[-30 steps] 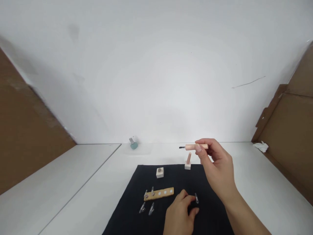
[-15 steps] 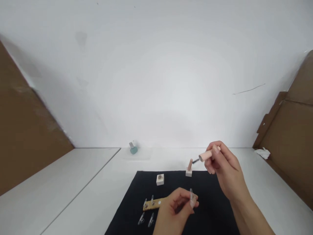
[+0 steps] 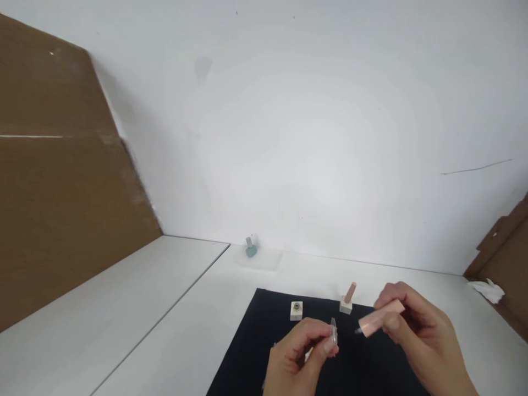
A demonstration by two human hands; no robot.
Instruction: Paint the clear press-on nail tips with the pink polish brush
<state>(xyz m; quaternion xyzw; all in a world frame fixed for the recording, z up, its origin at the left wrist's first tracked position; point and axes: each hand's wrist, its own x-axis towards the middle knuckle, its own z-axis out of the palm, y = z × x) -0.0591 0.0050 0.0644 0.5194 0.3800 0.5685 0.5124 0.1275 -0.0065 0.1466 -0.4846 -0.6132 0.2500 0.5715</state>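
Observation:
My left hand (image 3: 303, 355) is closed, pinching a clear false nail (image 3: 334, 333) between thumb and fingertips. Its narrow end points up. In my right hand (image 3: 424, 335) is a pink nail polish cap (image 3: 379, 319), gripped with its brush side toward the left. The brush tip shows as a dark bit, apart from the false nail. Behind my left hand stands an uncapped square nail polish bottle (image 3: 296, 311), its round neck facing up. A second square bottle with a tall pink cap (image 3: 350, 293) stands near the cloth's back edge.
A black cloth (image 3: 247, 341) covers part of the white table (image 3: 165, 308). A blue-green nail polish bottle (image 3: 251, 251) stands at the back on a clear sheet (image 3: 266, 259). Crumpled white tissue (image 3: 487, 290) lies at the right by the cardboard (image 3: 511, 264). A white wall rises behind.
My view has turned left and tilted. The pink cap with its brush has come down toward the false nail. The yellow strip with clear nails is now mostly hidden behind my left hand.

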